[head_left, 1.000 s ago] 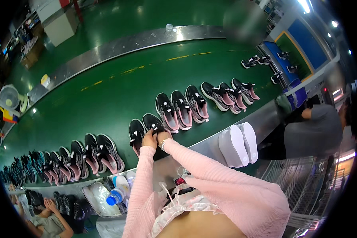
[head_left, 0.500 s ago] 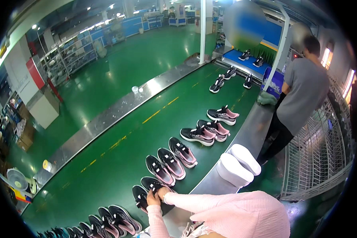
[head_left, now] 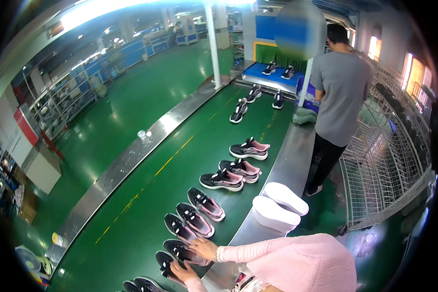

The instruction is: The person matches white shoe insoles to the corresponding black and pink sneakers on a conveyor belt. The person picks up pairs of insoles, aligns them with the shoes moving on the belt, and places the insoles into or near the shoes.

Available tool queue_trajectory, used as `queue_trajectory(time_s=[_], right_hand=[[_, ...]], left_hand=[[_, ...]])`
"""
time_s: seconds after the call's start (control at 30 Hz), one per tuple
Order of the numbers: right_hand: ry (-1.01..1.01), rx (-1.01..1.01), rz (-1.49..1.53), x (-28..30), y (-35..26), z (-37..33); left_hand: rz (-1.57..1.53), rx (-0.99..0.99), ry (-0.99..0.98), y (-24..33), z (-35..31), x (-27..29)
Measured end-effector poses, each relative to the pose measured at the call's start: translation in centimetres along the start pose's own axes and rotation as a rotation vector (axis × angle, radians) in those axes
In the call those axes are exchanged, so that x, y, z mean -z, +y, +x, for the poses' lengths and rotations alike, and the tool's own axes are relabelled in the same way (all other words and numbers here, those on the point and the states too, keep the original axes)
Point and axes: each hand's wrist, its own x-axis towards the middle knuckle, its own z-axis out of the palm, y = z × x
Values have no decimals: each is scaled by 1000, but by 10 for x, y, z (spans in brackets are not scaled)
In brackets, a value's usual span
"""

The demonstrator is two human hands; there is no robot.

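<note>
Black sneakers with pink linings and pale soles lie across a green conveyor belt in front of me. My left hand (head_left: 182,273) is on the heel end of the nearest of a pair, a black sneaker (head_left: 164,262), thumb apart from the fingers. Beside it, my right hand (head_left: 204,248) has its fingers over the collar of the other black sneaker (head_left: 174,246). Both shoes rest on the belt, and my hands cover parts of them. Just beyond are another sneaker (head_left: 176,225) and its neighbour (head_left: 192,217), with more farther up.
White shoe-shaped pieces (head_left: 276,214) lie on the metal ledge (head_left: 284,165) to my right. A person in grey (head_left: 344,92) stands farther along, beside wire racks (head_left: 374,180). Shoes sit on a blue platform (head_left: 258,71) at the far end. A fan (head_left: 28,259) is at lower left.
My hands, close together at one sneaker's laces before, have separated, one on each shoe of the pair. The view has turned toward the right, so several shoes at lower left have left the picture.
</note>
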Motion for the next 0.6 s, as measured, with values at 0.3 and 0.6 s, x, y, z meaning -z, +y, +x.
queue_trajectory(time_s=[0.3, 0.6], right_hand=[[-603, -141, -451, -3, 26, 57], [-360, -19, -218, 12, 85, 30]], left_hand=[[120, 92, -730, 26, 10, -34], [285, 152, -833, 12, 4, -26]])
